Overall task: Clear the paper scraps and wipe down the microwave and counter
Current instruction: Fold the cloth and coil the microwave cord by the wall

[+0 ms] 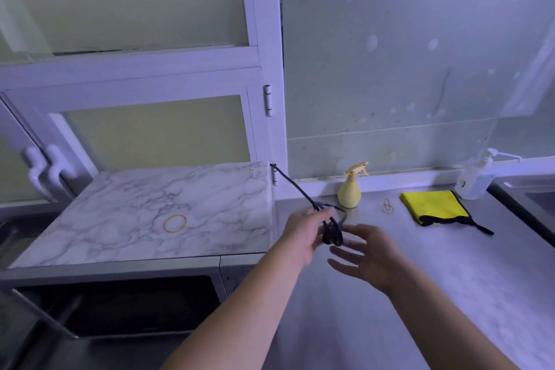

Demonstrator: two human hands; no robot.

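Right hand (369, 255): my fingers are spread and loose, holding nothing, just beside the coil. If I grab in a hurry I could knock the loops apart.
Left hand (303, 234): my fingers are curled round the bundled black cord (330, 233). If my grip slackens, the coil could spring open across the counter (390, 294).
Cord: one strand runs taut from my hand up to the back corner of the microwave (150, 213). Pulling harder could drag the microwave or strain the cord where it enters.
Microwave: it sits to my left, its marble-patterned top bare except for one rubber band (175, 223). A wipe across the top could flick the band off the edge.
Counter: the steel stretch ahead of me is what I have to wipe. A cord left lying there would get wet and block the cloth.
Loose bands (387, 206): they lie between the spray bottle and the cloth. They could be swept towards the sink side, I judge.
Spray bottle (349, 192): it stands upright, near the taut strand. A swing of the cord could tip it.
Cloth (435, 207): folded, yellow, lying flat, well apart from my hands and not yet picked up.
Soap bottle (474, 180): it stands at the back by the wall. A wide wipe could topple it.
Paper scraps: I see none in view, so I could miss some behind the microwave.
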